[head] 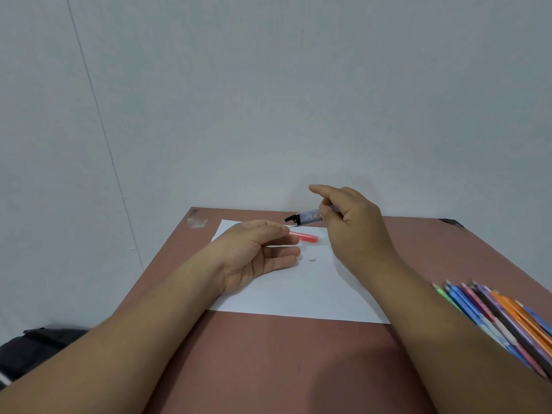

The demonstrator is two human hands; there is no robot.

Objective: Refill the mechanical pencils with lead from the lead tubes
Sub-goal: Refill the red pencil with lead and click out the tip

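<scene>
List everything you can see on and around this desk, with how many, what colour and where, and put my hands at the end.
Table: one, reddish brown, against a pale wall.
Paper sheet: one, white, on the table's far half.
Pink mechanical pencil: one, lying on the paper, partly hidden by the left hand.
Lead tube: one, clear with a black open cap, held tilted above the pencil.
Small white piece: one, on the paper near the pencil; maybe an eraser.
Mechanical pencils: a bunch, count unclear; green, blue, pink, black, orange; table's right edge.
Dark bag: one, black, low left beside the table.
Left hand: thumb and forefinger pinch a thin lead at the tube's mouth.
Right hand: holds the lead tube.
</scene>
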